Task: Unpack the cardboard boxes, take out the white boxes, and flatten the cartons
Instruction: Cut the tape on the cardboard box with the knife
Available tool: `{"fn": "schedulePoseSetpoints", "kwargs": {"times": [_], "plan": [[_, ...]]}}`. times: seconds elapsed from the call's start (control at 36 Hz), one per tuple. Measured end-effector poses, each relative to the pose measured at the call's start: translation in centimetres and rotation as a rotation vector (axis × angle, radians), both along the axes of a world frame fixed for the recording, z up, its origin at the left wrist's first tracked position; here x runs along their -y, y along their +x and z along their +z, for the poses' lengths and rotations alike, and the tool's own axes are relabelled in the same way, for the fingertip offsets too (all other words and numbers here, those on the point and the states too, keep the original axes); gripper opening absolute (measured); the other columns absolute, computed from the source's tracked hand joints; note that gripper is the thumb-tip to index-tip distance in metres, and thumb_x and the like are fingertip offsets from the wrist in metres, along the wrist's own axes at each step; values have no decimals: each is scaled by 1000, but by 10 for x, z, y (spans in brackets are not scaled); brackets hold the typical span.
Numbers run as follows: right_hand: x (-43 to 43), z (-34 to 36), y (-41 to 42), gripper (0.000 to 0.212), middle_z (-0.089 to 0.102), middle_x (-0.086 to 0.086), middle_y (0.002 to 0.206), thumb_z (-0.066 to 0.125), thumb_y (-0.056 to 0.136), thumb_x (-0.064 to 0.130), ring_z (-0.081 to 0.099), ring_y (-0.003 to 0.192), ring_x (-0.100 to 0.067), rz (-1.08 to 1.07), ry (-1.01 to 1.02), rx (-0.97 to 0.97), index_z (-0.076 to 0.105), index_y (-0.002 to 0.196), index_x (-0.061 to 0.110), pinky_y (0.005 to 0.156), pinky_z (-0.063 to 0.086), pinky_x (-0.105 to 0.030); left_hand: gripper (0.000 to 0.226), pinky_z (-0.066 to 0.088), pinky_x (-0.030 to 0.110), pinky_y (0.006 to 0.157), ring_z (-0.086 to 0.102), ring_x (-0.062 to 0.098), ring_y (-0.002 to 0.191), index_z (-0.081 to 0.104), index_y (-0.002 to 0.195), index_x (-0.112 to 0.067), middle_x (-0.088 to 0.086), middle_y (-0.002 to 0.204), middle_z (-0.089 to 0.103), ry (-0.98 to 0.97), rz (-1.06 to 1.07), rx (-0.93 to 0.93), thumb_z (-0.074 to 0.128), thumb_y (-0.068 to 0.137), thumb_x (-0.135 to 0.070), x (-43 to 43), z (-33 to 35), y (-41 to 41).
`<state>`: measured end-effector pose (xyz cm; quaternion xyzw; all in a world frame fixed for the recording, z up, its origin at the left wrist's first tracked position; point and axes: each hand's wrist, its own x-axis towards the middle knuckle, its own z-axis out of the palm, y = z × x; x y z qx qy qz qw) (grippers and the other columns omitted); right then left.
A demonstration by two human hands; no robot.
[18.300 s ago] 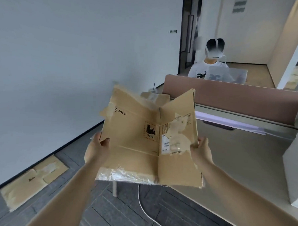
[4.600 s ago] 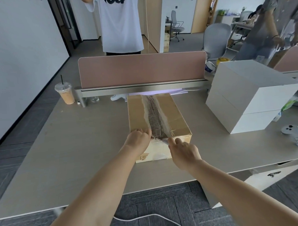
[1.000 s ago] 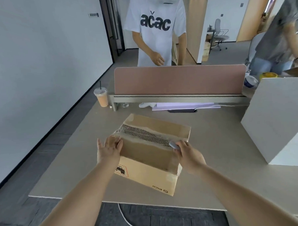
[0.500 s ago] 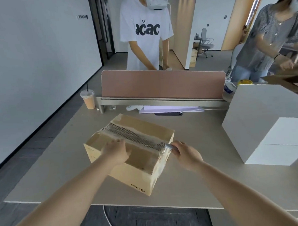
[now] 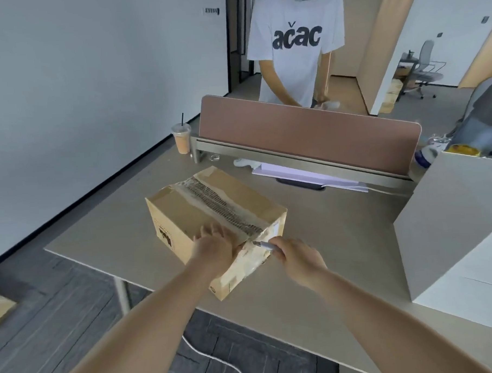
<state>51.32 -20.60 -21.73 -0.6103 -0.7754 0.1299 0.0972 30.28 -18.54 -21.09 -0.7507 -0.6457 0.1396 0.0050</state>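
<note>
Pressing flat on the near end of the brown cardboard box, the person's left hand has its fingers straight and slightly spread, holding nothing, palm down on the top flap. Just right of it, the right hand is curled round a slim silver cutter, whose tip meets the taped seam at the box's near top edge, almost touching the left hand's thumb side. The box sits closed and skewed on the pale beige desk, one corner towards the person; a torn strip showing the corrugation runs along its top, away from the left fingertips. Clear tape wrinkles over the end face below the right hand's knuckles.

Well to the right of the right hand stands a stack of large white boxes. Beyond both hands a dusty-pink desk divider crosses the desk, with a clear plastic cup of orange drink at its left end. Behind the divider stands another person in a white printed T-shirt. A white cable trails over the grey floor beneath the forearms.
</note>
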Motion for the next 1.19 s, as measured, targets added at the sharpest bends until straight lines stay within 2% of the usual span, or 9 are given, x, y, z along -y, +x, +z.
{"fn": "schedulePoseSetpoints", "kwargs": {"times": [0.17, 0.31, 0.39, 0.61, 0.75, 0.89, 1.03, 1.11, 1.19], "plan": [[1, -2, -1, 28, 55, 8, 117, 34, 102, 38, 57, 102, -22, 87, 7, 21, 49, 125, 32, 75, 45, -33, 56, 30, 59, 108, 17, 56, 138, 10, 151, -1, 31, 154, 13, -26, -18, -27, 19, 106, -33, -1, 0, 5], [-3, 0, -6, 30, 57, 4, 113, 29, 103, 38, 59, 96, -25, 136, 13, 75, 50, 122, 27, 76, 49, -35, 55, 38, 57, 105, 19, 58, 136, 6, 152, -2, 32, 154, 11, -46, -14, -41, 28, 103, -13, -4, -2, 8], [-5, 2, -11, 32, 56, 3, 113, 27, 103, 37, 59, 96, -25, 142, 15, 99, 50, 121, 24, 74, 46, -33, 54, 41, 57, 102, 23, 59, 134, 8, 152, 0, 34, 153, 15, -22, -37, -67, 27, 103, -13, -3, -2, 8], [-13, 5, -5, 35, 53, 4, 122, 27, 104, 35, 58, 102, -25, 137, 86, 224, 47, 130, 24, 66, 35, -30, 53, 37, 57, 105, 18, 60, 135, 3, 151, 2, 35, 153, 7, -58, -72, -83, 23, 103, -9, -5, 0, 6], [-10, 4, -5, 37, 55, 5, 123, 28, 104, 35, 59, 103, -23, 152, 131, 232, 46, 135, 26, 64, 35, -29, 52, 37, 56, 107, 19, 58, 136, 4, 151, 0, 33, 154, 9, -41, -87, -75, 22, 105, -16, -7, -2, 4], [-10, 5, -7, 37, 56, 4, 121, 26, 104, 35, 59, 100, -23, 229, 153, 274, 47, 133, 24, 63, 36, -28, 51, 38, 53, 103, 22, 57, 136, 4, 151, 3, 34, 153, 12, -29, -119, -127, 20, 104, -10, -2, 4, 6], [-23, 7, 12, 33, 57, 4, 121, 33, 102, 31, 60, 105, -26, 90, 84, 259, 50, 131, 32, 75, 47, -32, 51, 41, 53, 101, 22, 56, 136, 4, 151, 1, 32, 154, 12, -31, -123, -128, 21, 106, -16, -5, 1, 3], [-30, 14, 42, 34, 57, 7, 125, 33, 102, 31, 58, 109, -22, -37, 99, 287, 51, 131, 32, 78, 46, -31, 52, 45, 52, 100, 24, 57, 135, 4, 151, 1, 31, 154, 13, -21, -135, -140, 23, 106, -16, -6, -2, 2], [-28, 21, 50, 36, 57, 10, 123, 32, 102, 36, 57, 109, -18, 39, 133, 256, 47, 135, 36, 79, 44, -29, 52, 46, 50, 100, 27, 55, 135, 5, 151, 2, 31, 154, 14, 0, -139, -143, 23, 106, -18, -7, -2, 2]]}}
